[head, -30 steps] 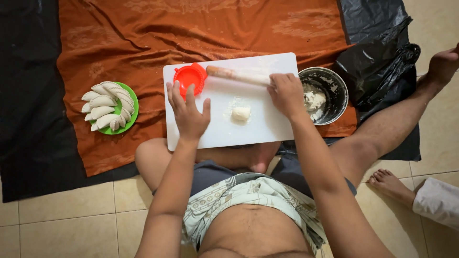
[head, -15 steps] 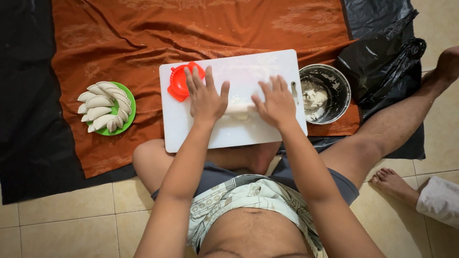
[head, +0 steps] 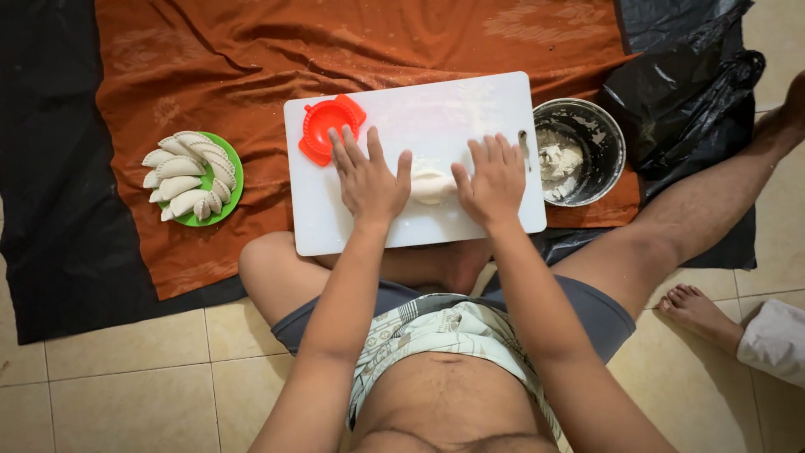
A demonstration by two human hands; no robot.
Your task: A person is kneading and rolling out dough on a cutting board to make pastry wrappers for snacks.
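Flat grips (head: 369,180) (head: 495,180) over dough (head: 432,184).

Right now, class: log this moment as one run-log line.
left hand: flat on rolling pin | right hand: same | dough: under pin, on white board | red press: idle

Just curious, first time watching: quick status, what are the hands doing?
Left hand and right hand flat on a rolling pin, over dough. White cutting board beneath. Red dumpling mould beside left fingertips.
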